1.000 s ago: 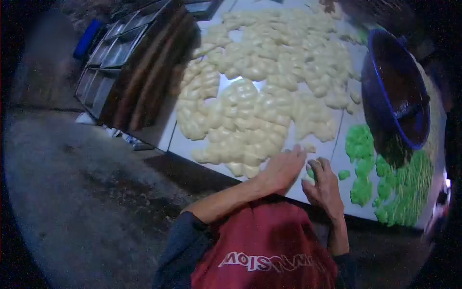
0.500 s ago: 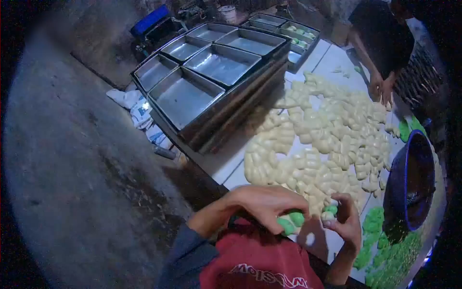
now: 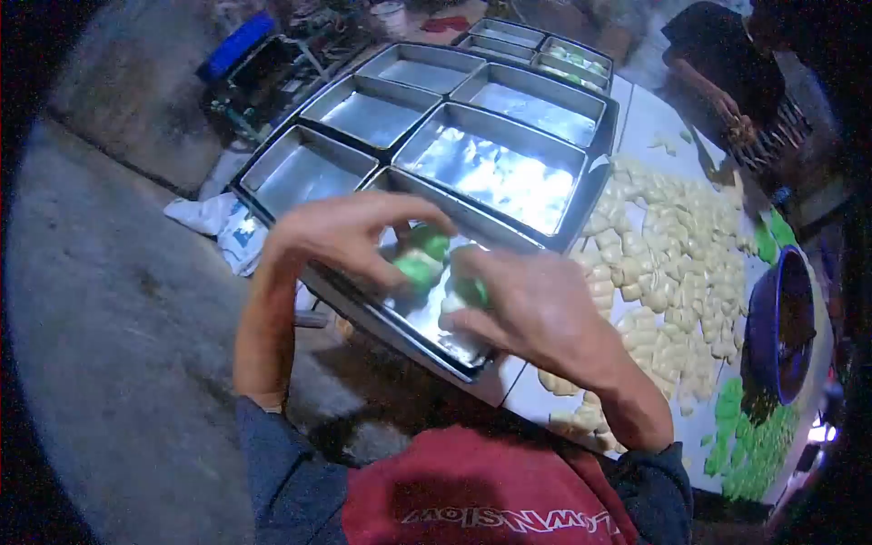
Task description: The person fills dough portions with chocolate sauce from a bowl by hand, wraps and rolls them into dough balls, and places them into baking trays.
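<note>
My left hand [image 3: 350, 238] is curled round green and pale dough pieces [image 3: 420, 266], held over the nearest metal tray [image 3: 431, 313]. Close beside it, my right hand [image 3: 536, 304] grips another green and pale dough piece [image 3: 470, 289], partly hidden by its fingers. Both hands are a little blurred. The inside of the tray below them shows bare, shiny metal, though my hands and forearms cover much of it. Whether the dough touches the tray I cannot tell.
More rectangular trays [image 3: 495, 168] stand behind, and farther ones hold green and pale dough [image 3: 574, 62]. Many pale dough pieces [image 3: 672, 263] cover the white table. At right are a purple basin [image 3: 761, 331] and green dough [image 3: 740, 445]. Another person [image 3: 727, 68] stands across the table.
Both hands have moved left and forward with the dough, from beside the pale pieces to over the nearest tray. The view has shifted toward the trays. The other person's hands have drawn back from the dough.
</note>
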`<state>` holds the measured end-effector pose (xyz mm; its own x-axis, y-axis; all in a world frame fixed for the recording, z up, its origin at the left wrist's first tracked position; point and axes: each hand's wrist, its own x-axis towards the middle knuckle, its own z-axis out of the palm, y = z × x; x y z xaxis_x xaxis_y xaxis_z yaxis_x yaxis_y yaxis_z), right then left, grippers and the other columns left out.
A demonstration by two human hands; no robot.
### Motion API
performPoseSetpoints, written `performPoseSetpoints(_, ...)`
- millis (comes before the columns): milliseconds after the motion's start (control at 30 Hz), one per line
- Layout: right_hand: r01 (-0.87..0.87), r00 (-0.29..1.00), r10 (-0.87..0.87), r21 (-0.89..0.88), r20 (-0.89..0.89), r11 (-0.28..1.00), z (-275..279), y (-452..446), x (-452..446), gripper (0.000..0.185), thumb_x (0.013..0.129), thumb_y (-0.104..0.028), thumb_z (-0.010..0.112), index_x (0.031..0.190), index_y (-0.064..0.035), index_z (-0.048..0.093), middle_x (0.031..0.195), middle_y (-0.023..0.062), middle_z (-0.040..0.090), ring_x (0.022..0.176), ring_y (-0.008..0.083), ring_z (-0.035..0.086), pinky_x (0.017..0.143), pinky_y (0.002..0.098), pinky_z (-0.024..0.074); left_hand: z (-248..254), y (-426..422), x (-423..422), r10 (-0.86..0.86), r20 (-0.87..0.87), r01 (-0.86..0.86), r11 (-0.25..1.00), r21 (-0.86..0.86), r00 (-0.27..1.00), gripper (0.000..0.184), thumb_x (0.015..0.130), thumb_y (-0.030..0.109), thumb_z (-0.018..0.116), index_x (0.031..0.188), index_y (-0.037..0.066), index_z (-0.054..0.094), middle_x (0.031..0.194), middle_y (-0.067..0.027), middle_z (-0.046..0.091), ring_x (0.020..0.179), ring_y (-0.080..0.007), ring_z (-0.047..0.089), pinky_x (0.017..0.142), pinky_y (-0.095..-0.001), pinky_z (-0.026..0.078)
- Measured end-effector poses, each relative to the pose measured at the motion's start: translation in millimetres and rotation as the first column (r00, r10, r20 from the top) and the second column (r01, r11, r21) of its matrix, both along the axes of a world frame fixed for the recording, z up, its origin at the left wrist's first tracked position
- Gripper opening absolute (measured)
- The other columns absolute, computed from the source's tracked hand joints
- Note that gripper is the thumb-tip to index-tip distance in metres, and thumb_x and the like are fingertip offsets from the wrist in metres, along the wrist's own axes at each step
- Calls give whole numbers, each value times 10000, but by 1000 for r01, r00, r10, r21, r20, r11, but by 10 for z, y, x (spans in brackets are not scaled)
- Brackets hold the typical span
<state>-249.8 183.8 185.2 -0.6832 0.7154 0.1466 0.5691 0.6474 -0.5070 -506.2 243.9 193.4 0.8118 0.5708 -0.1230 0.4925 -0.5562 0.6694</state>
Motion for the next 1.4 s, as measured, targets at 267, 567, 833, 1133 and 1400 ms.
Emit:
performPoseSetpoints(267,67,983,-73,44,167,997,-76,166,-6,115,861,-200,603,908,-97,626,786,89,655,684,300,657,619,422,476,-9,-51,-5,57,-203,-41,996,81,977,888,625,273,854,1418,181,465,1449,-168,431,1274,-379,480,1025,-441,420)
performPoseSetpoints(567,123,955,-148,112,257,986,-71,188,25,203,878,-249,624,1043,-137,660,725,104,669,657,286,639,710,392,436,103,-189,68,136,-207,-76,959,272,969,696,699,312,804,1338,168,567,1386,-176,497,1239,-383,506,1016,-434,429)
performPoseSetpoints(833,298,900,-132,365,-416,882,-219,23,690,190,860,-217,656,1002,-94,628,831,100,656,801,286,638,780,417,473,90,-201,105,109,-69,-103,992,76,992,698,636,248,852,1279,113,618,1418,-195,468,1243,-370,520,1030,-463,433)
performPoseSetpoints(1133,979,182,-983,-103,31,178,-951,-1842,3018,273,909,-267,605,1022,-35,694,882,152,709,799,261,697,735,344,530,81,-914,-61,-150,280,-151,560,814,948,241,973,180,542,1162,59,629,1117,-261,643,859,-327,679,636,-347,576)
performPoseSetpoints(1400,970,80,-992,-235,95,56,-1853,-2671,3541,364,848,-333,690,1091,-64,652,929,131,672,801,290,665,712,385,519,-311,-1482,2444,-138,155,177,943,-281,978,545,723,214,786,1200,1,629,1036,-187,689,921,-294,672,775,-354,508)
